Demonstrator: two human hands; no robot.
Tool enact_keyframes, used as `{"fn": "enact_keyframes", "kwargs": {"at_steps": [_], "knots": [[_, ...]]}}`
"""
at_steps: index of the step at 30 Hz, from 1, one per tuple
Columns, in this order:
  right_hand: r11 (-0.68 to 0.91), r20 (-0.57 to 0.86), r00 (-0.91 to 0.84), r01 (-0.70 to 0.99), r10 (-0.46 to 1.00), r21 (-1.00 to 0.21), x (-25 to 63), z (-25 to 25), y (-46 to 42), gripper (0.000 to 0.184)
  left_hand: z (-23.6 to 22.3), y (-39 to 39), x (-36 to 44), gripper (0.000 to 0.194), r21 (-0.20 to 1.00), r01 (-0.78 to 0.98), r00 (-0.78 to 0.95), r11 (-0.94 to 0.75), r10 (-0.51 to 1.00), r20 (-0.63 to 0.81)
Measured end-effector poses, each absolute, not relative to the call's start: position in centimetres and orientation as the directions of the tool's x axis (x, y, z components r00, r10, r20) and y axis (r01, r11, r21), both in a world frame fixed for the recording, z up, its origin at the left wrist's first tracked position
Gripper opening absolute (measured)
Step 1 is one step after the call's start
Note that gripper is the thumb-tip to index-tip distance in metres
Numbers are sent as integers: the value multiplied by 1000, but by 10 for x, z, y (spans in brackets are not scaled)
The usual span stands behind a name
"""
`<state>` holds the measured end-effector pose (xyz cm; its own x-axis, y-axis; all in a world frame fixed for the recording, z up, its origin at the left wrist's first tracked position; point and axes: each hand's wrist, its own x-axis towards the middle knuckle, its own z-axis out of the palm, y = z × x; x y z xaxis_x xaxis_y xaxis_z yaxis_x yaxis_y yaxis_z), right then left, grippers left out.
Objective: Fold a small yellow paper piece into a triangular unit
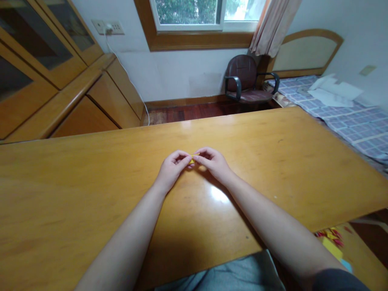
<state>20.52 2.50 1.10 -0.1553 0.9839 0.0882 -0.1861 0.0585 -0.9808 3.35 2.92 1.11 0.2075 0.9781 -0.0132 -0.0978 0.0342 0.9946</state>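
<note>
A small folded piece of yellow paper (192,159) sits between my two hands over the middle of the wooden table (91,182). My left hand (173,166) pinches its left side with curled fingers. My right hand (212,161) pinches its right side, fingers closed around it. Most of the paper is hidden by my fingers. Both forearms reach out from the table's near edge.
Several small red and yellow folded pieces (330,235) lie on a lower surface at the bottom right, beside a yellow sheet (332,248). A dark armchair (247,81) stands under the window. A bed (348,117) runs along the right. Wooden cabinets (60,81) fill the left.
</note>
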Motion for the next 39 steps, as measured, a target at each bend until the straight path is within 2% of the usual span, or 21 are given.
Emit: {"fn": "enact_keyframes", "kwargs": {"at_steps": [6,12,17,23,32,39], "knots": [[78,96,-91,-185,991,-980,206,9,26,28,9,29,33,27,995,-95,203,44,979,-24],[106,121,-48,-250,991,-963,205,12,26,37,15,28,32,22,999,43,260,-17,966,5],[108,123,-46,-244,991,-964,203,13,26,40,18,27,32,23,998,59,222,-34,975,20],[53,73,-125,-158,990,-986,203,13,25,28,11,30,31,22,999,-28,141,-35,989,38],[32,53,-135,-150,989,-988,204,16,25,27,15,27,29,20,999,33,251,-42,968,33],[49,67,-188,-97,980,-994,205,14,23,25,11,28,29,22,1000,1,220,3,975,-3]]}}
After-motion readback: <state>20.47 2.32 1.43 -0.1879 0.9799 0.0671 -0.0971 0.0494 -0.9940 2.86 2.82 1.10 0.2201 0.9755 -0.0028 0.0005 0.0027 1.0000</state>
